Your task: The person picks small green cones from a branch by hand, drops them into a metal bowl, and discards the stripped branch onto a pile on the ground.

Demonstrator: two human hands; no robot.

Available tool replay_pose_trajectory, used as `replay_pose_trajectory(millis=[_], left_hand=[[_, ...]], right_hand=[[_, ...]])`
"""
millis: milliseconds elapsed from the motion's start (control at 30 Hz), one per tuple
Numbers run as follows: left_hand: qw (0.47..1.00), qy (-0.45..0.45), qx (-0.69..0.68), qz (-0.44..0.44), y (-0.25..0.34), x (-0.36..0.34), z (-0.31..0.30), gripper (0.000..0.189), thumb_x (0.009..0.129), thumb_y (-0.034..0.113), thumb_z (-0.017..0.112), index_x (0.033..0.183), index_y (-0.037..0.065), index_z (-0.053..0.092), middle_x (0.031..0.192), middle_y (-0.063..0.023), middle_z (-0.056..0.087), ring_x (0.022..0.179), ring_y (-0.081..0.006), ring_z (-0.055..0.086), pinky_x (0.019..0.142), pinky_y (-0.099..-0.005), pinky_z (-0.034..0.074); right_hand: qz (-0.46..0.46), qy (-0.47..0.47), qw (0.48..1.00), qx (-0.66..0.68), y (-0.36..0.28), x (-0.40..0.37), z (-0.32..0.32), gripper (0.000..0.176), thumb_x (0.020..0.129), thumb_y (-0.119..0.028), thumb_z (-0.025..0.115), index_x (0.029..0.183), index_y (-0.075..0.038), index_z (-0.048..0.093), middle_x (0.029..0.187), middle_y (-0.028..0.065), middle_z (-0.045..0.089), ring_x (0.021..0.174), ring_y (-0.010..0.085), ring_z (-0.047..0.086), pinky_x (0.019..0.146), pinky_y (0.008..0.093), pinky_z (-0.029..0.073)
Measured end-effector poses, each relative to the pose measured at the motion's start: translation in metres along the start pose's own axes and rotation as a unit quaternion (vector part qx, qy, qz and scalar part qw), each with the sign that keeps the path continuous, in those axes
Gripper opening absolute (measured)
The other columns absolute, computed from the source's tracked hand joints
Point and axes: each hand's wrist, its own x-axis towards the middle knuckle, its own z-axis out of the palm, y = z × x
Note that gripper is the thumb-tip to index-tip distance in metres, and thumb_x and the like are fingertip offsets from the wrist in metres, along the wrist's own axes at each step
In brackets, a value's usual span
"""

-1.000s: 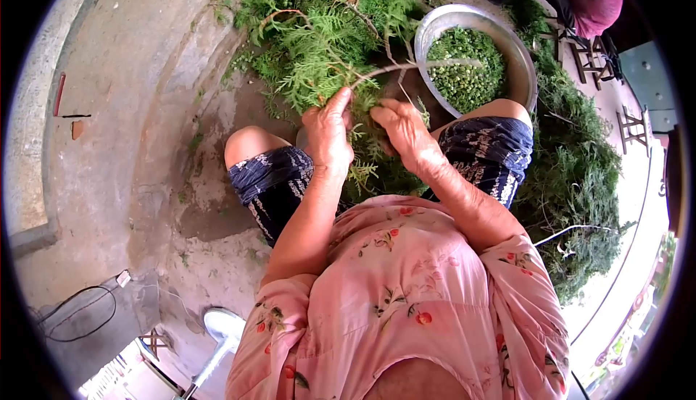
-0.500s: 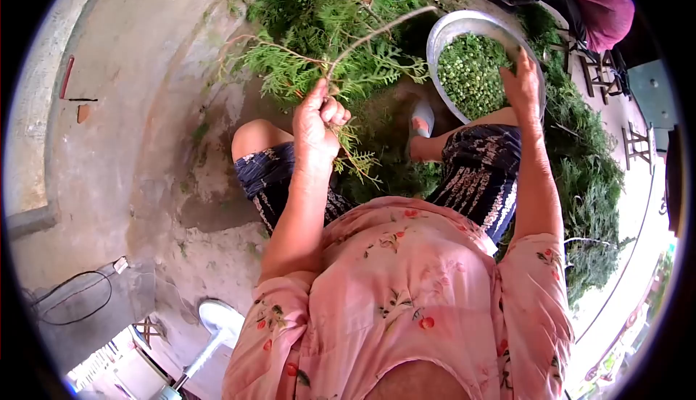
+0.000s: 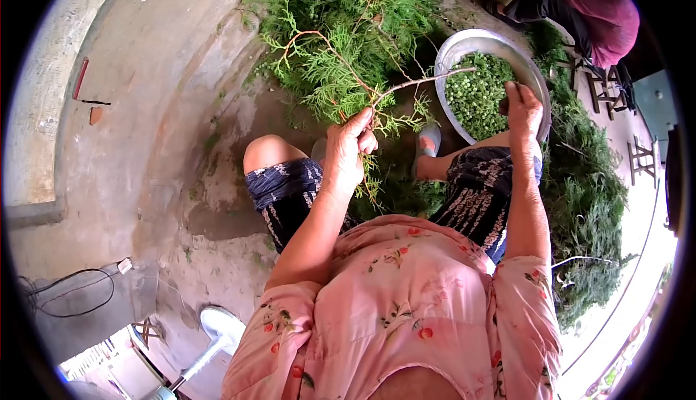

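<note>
Leafy pile (image 3: 341, 9): 12 o'clock in the head view, on the floor (image 3: 174, 146)
Basin (image 3: 516, 46): 2 o'clock, small plant pieces (image 3: 471, 99) inside
Co-worker (image 3: 598, 9): 2 o'clock, beyond the basin
Side heap (image 3: 587, 182): 3 o'clock
Cable loop (image 3: 112, 291): 8 o'clock

The grey floor (image 3: 170, 103), darker in patches, carries a pile of greenery (image 3: 395, 12) near a metal basin (image 3: 541, 88) of small green bits (image 3: 475, 88). Another heap (image 3: 587, 182) lies beyond the basin at right. A red stick (image 3: 80, 79) and orange chip (image 3: 96, 115) lie at left.
</note>
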Motion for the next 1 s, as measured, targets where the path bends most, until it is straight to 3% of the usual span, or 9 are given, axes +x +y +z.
replay_pose_trajectory(millis=[267, 400, 467, 533, 633, 733, 867, 933, 1000], left_hand=[[0.993, 0.033, 0.073, 0.083, -0.004, -0.005, 0.007, 0.016, 0.080, 0.016, 0.065, 0.083, 0.001, 0.060, 0.065, -0.0029, 0.057, 0.048, -0.0078, 0.044, 0.045, -0.0220, 0.036], [0.964, 0.044, 0.205, 0.160, -0.015, -0.004, -0.006, 0.011, 0.082, 0.012, 0.062, 0.083, 0.001, 0.063, 0.071, -0.0012, 0.060, 0.053, -0.0061, 0.049, 0.046, -0.0191, 0.038], [0.955, 0.035, 0.207, 0.210, -0.023, 0.000, -0.009, 0.010, 0.082, 0.010, 0.062, 0.083, 0.000, 0.063, 0.069, 0.0015, 0.058, 0.054, -0.0053, 0.050, 0.047, -0.0190, 0.038], [0.914, 0.032, 0.299, 0.274, -0.028, 0.008, -0.014, 0.008, 0.078, 0.005, 0.063, 0.086, 0.002, 0.064, 0.066, -0.0003, 0.059, 0.054, -0.0109, 0.053, 0.051, -0.0236, 0.042], [0.700, 0.060, 0.531, 0.474, -0.017, 0.004, -0.003, 0.021, 0.069, 0.002, 0.064, 0.089, 0.009, 0.065, 0.066, -0.0073, 0.057, 0.064, -0.0245, 0.055, 0.061, -0.0350, 0.041], [0.622, 0.052, 0.599, 0.502, -0.010, 0.003, 0.000, 0.019, 0.069, 0.008, 0.066, 0.088, 0.008, 0.065, 0.064, -0.0057, 0.056, 0.063, -0.0227, 0.053, 0.062, -0.0336, 0.038], [0.615, 0.024, 0.597, 0.515, -0.006, -0.001, 0.004, 0.021, 0.068, 0.008, 0.066, 0.089, 0.008, 0.065, 0.062, -0.0047, 0.054, 0.062, -0.0219, 0.052, 0.062, -0.0328, 0.037], [0.604, 0.018, 0.608, 0.515, -0.008, 0.000, 0.003, 0.024, 0.067, 0.006, 0.066, 0.090, 0.007, 0.065, 0.064, -0.0038, 0.055, 0.063, -0.0213, 0.053, 0.060, -0.0329, 0.037], [0.659, 0.019, 0.608, 0.443, -0.012, -0.004, 0.006, 0.028, 0.066, 0.005, 0.065, 0.094, 0.006, 0.064, 0.069, -0.0042, 0.057, 0.066, -0.0218, 0.053, 0.063, -0.0338, 0.039]], right_hand=[[-0.077, -0.208, 0.962, 0.160, -0.006, -0.070, 0.073, 0.023, 0.081, -0.002, 0.047, 0.099, 0.000, 0.061, 0.075, 0.0021, 0.061, 0.059, 0.0074, 0.052, 0.056, 0.0220, 0.044], [0.159, -0.250, 0.920, 0.257, -0.023, -0.081, 0.067, 0.021, 0.087, -0.017, 0.053, 0.096, 0.001, 0.059, 0.075, 0.0021, 0.060, 0.056, 0.0060, 0.052, 0.047, 0.0208, 0.043], [0.149, -0.262, 0.912, 0.278, -0.028, -0.082, 0.059, 0.024, 0.087, -0.022, 0.054, 0.095, 0.000, 0.059, 0.074, 0.0026, 0.060, 0.054, 0.0057, 0.051, 0.044, 0.0200, 0.041], [0.131, -0.289, 0.891, 0.324, -0.033, -0.083, 0.049, 0.030, 0.086, -0.032, 0.056, 0.091, -0.002, 0.059, 0.071, 0.0037, 0.059, 0.049, 0.0050, 0.048, 0.038, 0.0183, 0.038], [0.141, -0.328, 0.906, 0.230, -0.046, -0.084, 0.039, 0.040, 0.084, -0.040, 0.057, 0.094, -0.002, 0.060, 0.075, 0.0039, 0.059, 0.062, 0.0091, 0.051, 0.048, 0.0259, 0.043], [0.149, -0.364, 0.892, 0.222, -0.038, -0.090, 0.046, 0.046, 0.080, -0.045, 0.060, 0.095, -0.001, 0.059, 0.078, 0.0043, 0.058, 0.071, 0.0112, 0.051, 0.054, 0.0298, 0.043], [0.187, -0.405, 0.869, 0.216, -0.026, -0.094, 0.052, 0.040, 0.080, -0.036, 0.064, 0.095, 0.000, 0.060, 0.069, -0.0007, 0.058, 0.054, 0.0064, 0.047, 0.049, 0.0199, 0.039], [0.184, -0.371, 0.885, 0.213, -0.022, -0.101, 0.068, 0.031, 0.083, -0.028, 0.062, 0.097, -0.001, 0.061, 0.071, -0.0005, 0.060, 0.058, 0.0055, 0.050, 0.050, 0.0197, 0.040], [0.201, -0.433, 0.847, 0.232, -0.032, -0.099, 0.064, 0.024, 0.085, -0.020, 0.059, 0.099, 0.000, 0.061, 0.080, 0.0029, 0.062, 0.072, 0.0060, 0.053, 0.060, 0.0216, 0.043]])
